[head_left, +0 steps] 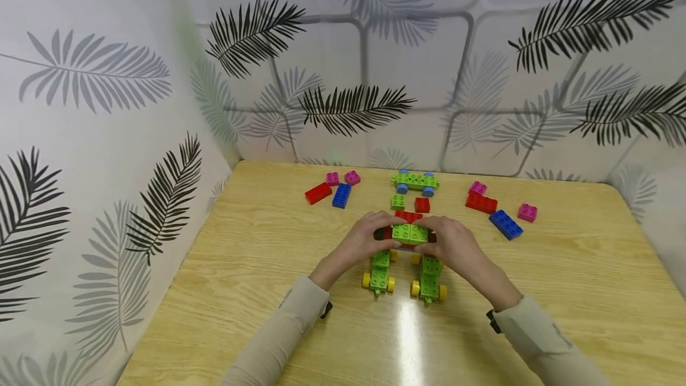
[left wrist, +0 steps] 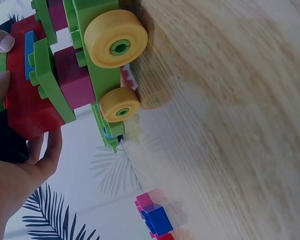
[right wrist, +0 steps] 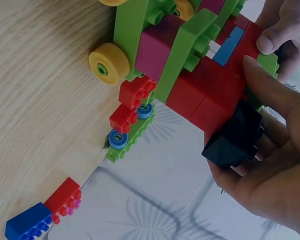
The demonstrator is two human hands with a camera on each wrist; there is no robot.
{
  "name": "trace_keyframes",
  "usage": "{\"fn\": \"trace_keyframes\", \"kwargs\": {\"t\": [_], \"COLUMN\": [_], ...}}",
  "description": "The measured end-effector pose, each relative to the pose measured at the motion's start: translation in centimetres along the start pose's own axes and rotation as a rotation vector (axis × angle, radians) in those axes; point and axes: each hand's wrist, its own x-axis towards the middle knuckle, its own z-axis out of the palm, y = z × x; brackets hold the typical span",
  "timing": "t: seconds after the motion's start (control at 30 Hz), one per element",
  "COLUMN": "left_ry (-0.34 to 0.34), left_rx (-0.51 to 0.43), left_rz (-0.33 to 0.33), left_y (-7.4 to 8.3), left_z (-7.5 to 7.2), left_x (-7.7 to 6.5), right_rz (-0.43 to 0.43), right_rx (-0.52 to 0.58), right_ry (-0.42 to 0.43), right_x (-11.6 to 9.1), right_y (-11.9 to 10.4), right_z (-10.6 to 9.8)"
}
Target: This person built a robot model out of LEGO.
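Observation:
A toy brick build stands at the middle of the table on two green wheeled bases with yellow wheels. Magenta bricks and green plates rise from the bases. Red bricks bridge them, with a blue piece between. Light green bricks top the build, and a black brick sits at each side. My left hand grips the left side of the upper part, thumb towards me. My right hand grips the right side likewise. Fingers partly hide the bricks.
Behind the build lie a green base with blue wheels, a small green brick and a small red brick. Red, blue and pink bricks lie at back left and back right. A leaf-patterned wall borders the table.

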Motion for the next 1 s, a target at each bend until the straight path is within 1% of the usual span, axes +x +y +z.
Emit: {"fn": "trace_keyframes", "kwargs": {"t": [0.33,0.47,0.57,0.67,0.7,0.73,0.8,0.87,0.9,0.93,1.0], "left_ry": [-0.004,-0.009,-0.016,-0.026,-0.030,-0.032,-0.034,-0.032,-0.030,-0.029,-0.031], "left_rx": [-0.006,-0.005,-0.005,-0.007,-0.009,-0.013,-0.019,-0.020,-0.019,-0.017,-0.018], "left_rz": [0.007,0.000,-0.002,-0.012,-0.017,-0.022,-0.032,-0.038,-0.038,-0.037,-0.037], "left_y": [0.0,-0.1,0.0,0.1,0.2,0.2,0.2,0.2,0.2,0.1,0.1], "left_z": [-0.1,0.0,0.0,0.1,0.1,0.1,0.1,0.0,-0.1,-0.1,-0.1], "left_x": [-0.1,-0.2,-0.2,-0.1,-0.1,-0.1,0.0,0.1,0.2,0.2,0.1], "right_rz": [0.009,-0.007,-0.012,0.012,0.026,0.042,0.063,0.100,0.132,0.168,0.246], "right_rx": [-0.002,0.004,0.043,0.113,0.131,0.139,0.130,0.081,0.049,0.022,-0.026], "right_ry": [-0.004,-0.011,-0.053,-0.071,-0.059,-0.029,0.070,0.175,0.217,0.247,0.267], "right_x": [-0.1,-0.2,-0.6,-1.2,-1.4,-1.6,-1.9,-2.1,-2.3,-2.6,-3.1], "right_y": [0.1,0.2,0.8,1.9,2.4,3.0,4.7,6.8,7.9,9.0,11.0], "right_z": [0.1,0.2,0.0,-0.7,-1.0,-1.3,-1.9,-2.4,-2.5,-2.6,-2.5]}}
